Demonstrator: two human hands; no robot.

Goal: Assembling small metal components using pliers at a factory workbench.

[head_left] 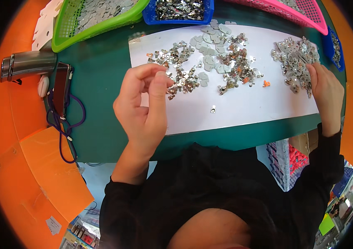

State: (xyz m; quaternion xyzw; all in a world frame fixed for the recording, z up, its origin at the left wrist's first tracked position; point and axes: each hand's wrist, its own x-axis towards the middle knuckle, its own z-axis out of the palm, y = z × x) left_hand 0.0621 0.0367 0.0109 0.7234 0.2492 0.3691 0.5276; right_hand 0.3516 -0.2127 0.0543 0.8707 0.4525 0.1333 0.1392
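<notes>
My left hand (143, 103) is raised over the left part of a white sheet (242, 112), thumb and index finger brought together in a pinch. Whatever sits between those fingertips, if anything, is hidden. Just beyond it lies a heap of small shiny metal pieces (182, 81). My right hand (329, 93) rests at the right edge of a pile of grey and silver metal pieces (294, 58), its fingers bent against the pile and partly out of sight. A single small metal piece (213, 109) with a hole lies apart near the sheet's front.
Flat grey plates (209, 45) and a mixed metal heap (236, 62) occupy the middle. A green basket (101, 27), blue tray (178, 21) and pink basket (288, 18) line the back. At left are a steel tumbler (33, 66) and a phone (62, 89) with a purple cord.
</notes>
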